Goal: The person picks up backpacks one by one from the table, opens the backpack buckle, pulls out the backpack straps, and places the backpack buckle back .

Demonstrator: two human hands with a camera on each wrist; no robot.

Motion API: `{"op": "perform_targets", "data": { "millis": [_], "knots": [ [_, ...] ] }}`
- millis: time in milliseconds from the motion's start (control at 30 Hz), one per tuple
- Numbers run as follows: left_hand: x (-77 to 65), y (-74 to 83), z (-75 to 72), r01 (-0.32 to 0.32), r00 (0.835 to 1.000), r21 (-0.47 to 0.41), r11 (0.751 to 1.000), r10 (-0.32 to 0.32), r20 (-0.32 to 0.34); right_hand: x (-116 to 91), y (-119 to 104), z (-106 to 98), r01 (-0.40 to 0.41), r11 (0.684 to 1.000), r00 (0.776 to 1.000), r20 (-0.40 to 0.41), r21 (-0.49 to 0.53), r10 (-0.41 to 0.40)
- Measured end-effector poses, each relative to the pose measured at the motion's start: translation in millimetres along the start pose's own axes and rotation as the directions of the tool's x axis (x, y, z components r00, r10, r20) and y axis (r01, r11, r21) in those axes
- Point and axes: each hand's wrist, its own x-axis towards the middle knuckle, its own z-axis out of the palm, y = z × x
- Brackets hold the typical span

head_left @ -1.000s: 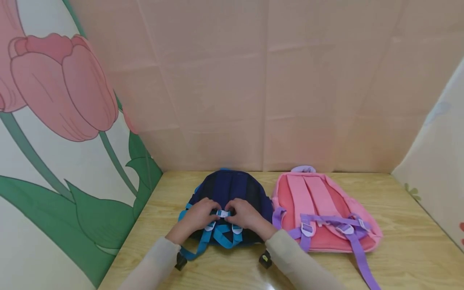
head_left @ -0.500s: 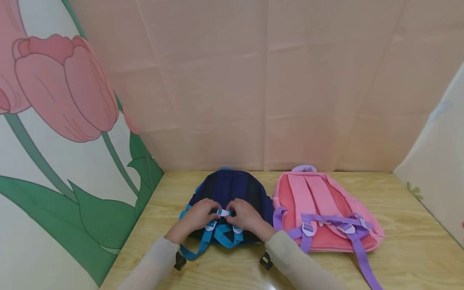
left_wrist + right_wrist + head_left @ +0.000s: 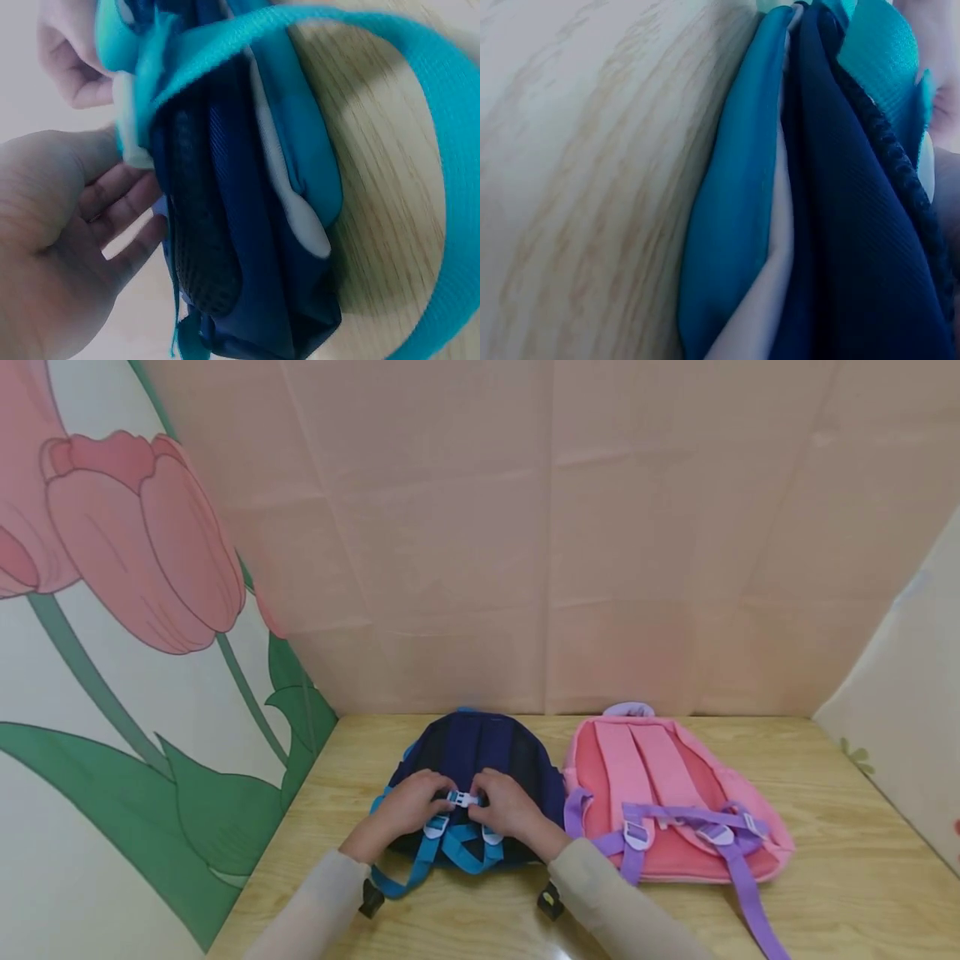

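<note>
A dark blue backpack (image 3: 480, 747) with bright blue straps lies back side up on the table. Over its middle, a white side-release buckle (image 3: 463, 798) spans the gap between both hands. The left hand (image 3: 408, 803) pinches its left end and the right hand (image 3: 510, 808) its right end. Dark gaps show between the white parts; I cannot tell whether the halves are fully joined. In the left wrist view, the left hand (image 3: 64, 217) is beside the bag's edge, near a white plastic piece (image 3: 133, 124). The right wrist view shows mostly the bag's side (image 3: 855, 195); the right hand is largely hidden.
Close on the right lies a pink backpack (image 3: 615, 768) with purple straps (image 3: 742, 893), one trailing toward the front edge. Both bags rest on a wood-grain table (image 3: 847, 877). A pinkish wall covering (image 3: 525, 543) rises behind, and a tulip-patterned wall (image 3: 142, 543) stands left.
Both hands stay at the buckle with little movement. Dark gaps between the buckle's white parts show more clearly now than a second ago. The backpacks have not moved.
</note>
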Motion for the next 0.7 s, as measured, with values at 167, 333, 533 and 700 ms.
{"op": "perform_targets", "data": {
  "millis": [167,333,533,700],
  "knots": [
    [-1.2,-4.1,-1.0,0.015,1.0,-0.026,1.0,-0.015,0.011,-0.4,-1.3,-2.1,-0.006,1.0,1.0,0.002,0.016,0.006],
    [-0.6,-4.9,-2.0,0.018,1.0,-0.027,0.999,-0.018,0.018,-1.1,-3.5,-4.4,-0.037,0.998,0.999,0.001,0.042,0.037],
    [-3.2,-4.4,-6.1,0.053,0.998,-0.041,0.998,-0.052,0.02,-0.2,-3.7,-6.3,-0.053,0.997,0.998,0.02,0.054,0.052],
    [-5.9,-3.5,-8.6,0.047,0.999,-0.039,0.998,-0.046,0.025,-0.8,-3.0,-6.5,-0.036,0.998,0.999,0.019,0.055,0.035]
  ]
}}
